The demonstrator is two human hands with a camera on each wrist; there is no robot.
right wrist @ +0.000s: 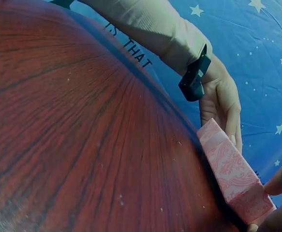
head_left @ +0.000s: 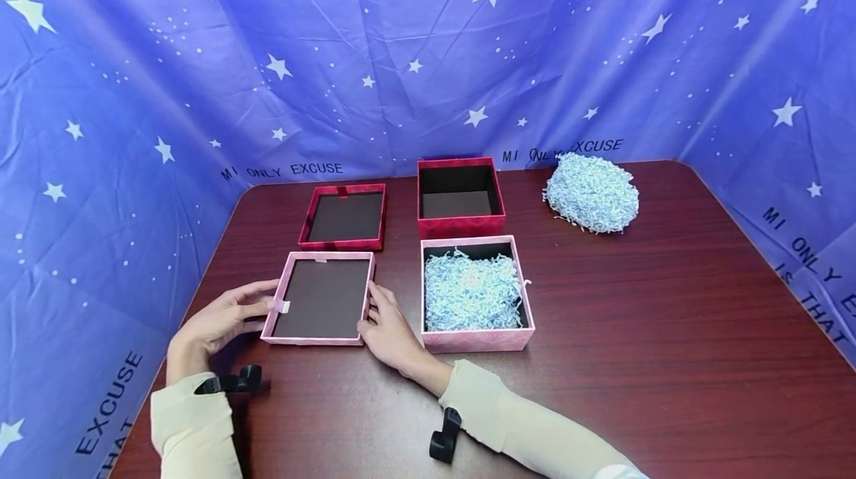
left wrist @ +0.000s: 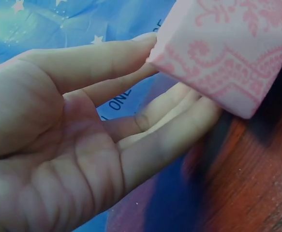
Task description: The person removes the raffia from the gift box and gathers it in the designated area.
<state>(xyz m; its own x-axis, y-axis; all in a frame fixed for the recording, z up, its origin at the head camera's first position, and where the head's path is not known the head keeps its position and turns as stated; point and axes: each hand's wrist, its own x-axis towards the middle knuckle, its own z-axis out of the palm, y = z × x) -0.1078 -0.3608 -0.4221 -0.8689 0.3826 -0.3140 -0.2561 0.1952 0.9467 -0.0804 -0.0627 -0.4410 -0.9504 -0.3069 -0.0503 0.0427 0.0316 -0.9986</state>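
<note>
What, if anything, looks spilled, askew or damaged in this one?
A wisp of shredded paper strays over the right rim of the pink box, away from the filling inside, and a loose heap lies straight on the table, uncontained. The pink lid shows no visible damage.

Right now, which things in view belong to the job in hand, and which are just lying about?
Likely part of the job:
pink patterned square lid, being held
pink square box holding pale-blue shredded paper, beside it

Seemingly lying about, untouched:
red square lid
open red square box
loose pale-blue shredded-paper heap
</note>
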